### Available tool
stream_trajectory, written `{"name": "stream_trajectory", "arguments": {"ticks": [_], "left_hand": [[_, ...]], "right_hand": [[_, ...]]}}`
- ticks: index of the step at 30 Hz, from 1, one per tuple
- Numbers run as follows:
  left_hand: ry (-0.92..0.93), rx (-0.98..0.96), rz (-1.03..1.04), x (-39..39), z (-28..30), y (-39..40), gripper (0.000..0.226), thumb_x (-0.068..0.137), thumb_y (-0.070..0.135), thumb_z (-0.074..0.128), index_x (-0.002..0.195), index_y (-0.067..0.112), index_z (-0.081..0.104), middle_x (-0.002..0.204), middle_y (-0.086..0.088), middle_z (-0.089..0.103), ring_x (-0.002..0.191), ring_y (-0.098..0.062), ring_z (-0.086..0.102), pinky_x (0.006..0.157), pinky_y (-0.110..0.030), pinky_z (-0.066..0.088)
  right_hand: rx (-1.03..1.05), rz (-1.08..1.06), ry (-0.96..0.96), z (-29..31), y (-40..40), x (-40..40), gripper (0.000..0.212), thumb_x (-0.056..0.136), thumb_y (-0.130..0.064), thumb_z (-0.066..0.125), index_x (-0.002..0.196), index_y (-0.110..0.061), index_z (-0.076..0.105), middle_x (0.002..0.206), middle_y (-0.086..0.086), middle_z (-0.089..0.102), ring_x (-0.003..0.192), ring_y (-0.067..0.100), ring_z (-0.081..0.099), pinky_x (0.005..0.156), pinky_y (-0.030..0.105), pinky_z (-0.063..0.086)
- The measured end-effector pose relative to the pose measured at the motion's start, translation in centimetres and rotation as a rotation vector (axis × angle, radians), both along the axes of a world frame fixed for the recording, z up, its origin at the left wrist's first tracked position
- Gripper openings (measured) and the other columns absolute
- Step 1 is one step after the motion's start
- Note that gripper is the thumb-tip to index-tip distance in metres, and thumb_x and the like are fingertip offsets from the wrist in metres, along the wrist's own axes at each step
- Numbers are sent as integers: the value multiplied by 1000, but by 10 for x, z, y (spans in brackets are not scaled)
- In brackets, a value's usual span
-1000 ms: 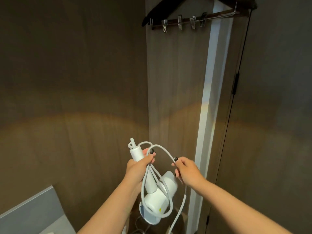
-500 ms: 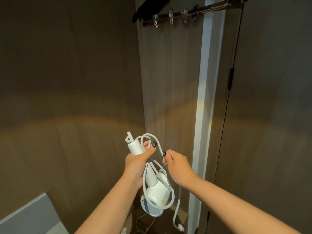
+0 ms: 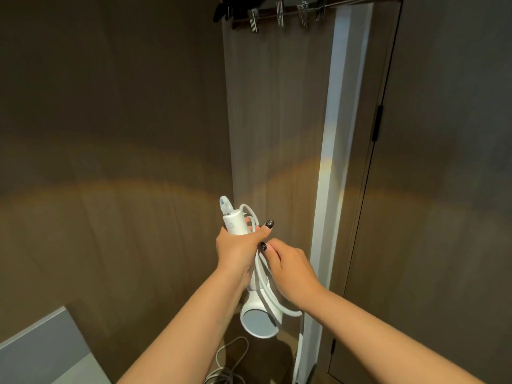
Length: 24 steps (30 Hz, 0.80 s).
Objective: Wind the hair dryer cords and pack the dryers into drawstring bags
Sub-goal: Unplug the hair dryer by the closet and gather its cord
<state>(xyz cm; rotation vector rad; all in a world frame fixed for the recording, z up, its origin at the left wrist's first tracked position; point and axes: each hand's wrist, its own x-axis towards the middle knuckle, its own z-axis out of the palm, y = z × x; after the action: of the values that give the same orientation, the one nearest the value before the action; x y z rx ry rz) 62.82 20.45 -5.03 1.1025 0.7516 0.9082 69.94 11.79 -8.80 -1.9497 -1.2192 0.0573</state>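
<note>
A white hair dryer hangs head down in front of me, handle end up. My left hand grips its handle, with loops of the white cord caught under the thumb. My right hand presses against the handle from the right and pinches the cord beside my left thumb. One cord loop runs round the dryer head at the lower right. No drawstring bag is in view.
Brown wood panels stand close ahead and on the left. A closet door with a white lit strip is to the right. A clip hanger hangs above. More white cord lies below, beside a grey surface.
My right hand has moved left with the cord until it meets my left hand at the handle. The wide loop has been drawn in tight against the dryer.
</note>
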Motion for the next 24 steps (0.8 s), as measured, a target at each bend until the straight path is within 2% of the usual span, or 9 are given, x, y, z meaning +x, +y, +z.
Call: {"name": "stream_trajectory", "arguments": {"ticks": [3, 6, 8, 11, 14, 17, 20, 22, 24], "left_hand": [[63, -34, -2, 0, 0, 1, 50, 62, 11, 89, 104, 14, 61, 91, -15, 70, 74, -29, 70, 69, -42, 60], [93, -68, -32, -1, 2, 0, 32, 69, 10, 85, 95, 10, 65, 83, -12, 69, 64, -23, 66, 61, -32, 55], [123, -103, -88, -1, 6, -4, 23, 73, 12, 82, 91, 7, 67, 76, -11, 69, 62, -22, 66, 64, -34, 56], [151, -143, -166, 0, 11, -9, 27, 75, 18, 81, 94, 4, 68, 75, -11, 70, 64, -24, 67, 72, -38, 59], [140, -119, -183, 3, 14, -18, 26, 76, 21, 79, 94, 3, 71, 87, -17, 74, 64, -25, 67, 68, -39, 60], [82, -45, -179, 4, 16, -30, 11, 79, 18, 76, 76, 7, 74, 89, -18, 74, 65, -27, 66, 71, -50, 58], [32, 38, -127, 7, 13, -41, 15, 81, 16, 73, 66, 12, 74, 85, -15, 75, 68, -27, 67, 76, -52, 57], [-9, 75, -76, 11, 10, -49, 7, 80, 15, 72, 78, 8, 72, 82, -14, 75, 68, -27, 66, 76, -53, 55], [-28, 96, -18, 13, 8, -55, 9, 80, 13, 71, 86, 7, 69, 78, -11, 74, 66, -23, 66, 71, -43, 56]], "right_hand": [[11, -1, 19, 2, -4, 0, 26, 102, -32, 36, 92, -22, 58, 77, -3, 63, 67, 14, 60, 64, 34, 54], [25, 19, 15, 4, -7, 2, 26, 102, -32, 37, 95, -23, 60, 80, -4, 64, 71, 14, 61, 67, 34, 56], [38, 31, 30, 4, -10, 4, 26, 101, -33, 39, 95, -24, 62, 80, -6, 64, 72, 13, 61, 68, 34, 56], [79, 59, 60, 6, -17, 11, 25, 101, -31, 44, 94, -24, 66, 73, -12, 63, 68, 8, 59, 64, 27, 53], [134, 125, 120, 10, -25, 14, 27, 100, -25, 48, 84, -21, 68, 59, -15, 56, 58, 4, 53, 57, 17, 43], [164, 157, 192, 15, -35, 14, 33, 99, -24, 49, 70, -27, 65, 54, -15, 55, 55, 3, 51, 58, 14, 42], [189, 162, 241, 20, -46, 14, 35, 100, -23, 48, 68, -27, 64, 53, -12, 56, 53, 3, 49, 57, 13, 39], [173, 170, 228, 23, -54, 14, 30, 99, -23, 48, 77, -23, 69, 59, -9, 59, 56, 4, 52, 59, 15, 41], [133, 164, 208, 22, -63, 14, 21, 98, -22, 51, 100, -26, 72, 76, -10, 67, 69, 5, 60, 63, 15, 47]]}}
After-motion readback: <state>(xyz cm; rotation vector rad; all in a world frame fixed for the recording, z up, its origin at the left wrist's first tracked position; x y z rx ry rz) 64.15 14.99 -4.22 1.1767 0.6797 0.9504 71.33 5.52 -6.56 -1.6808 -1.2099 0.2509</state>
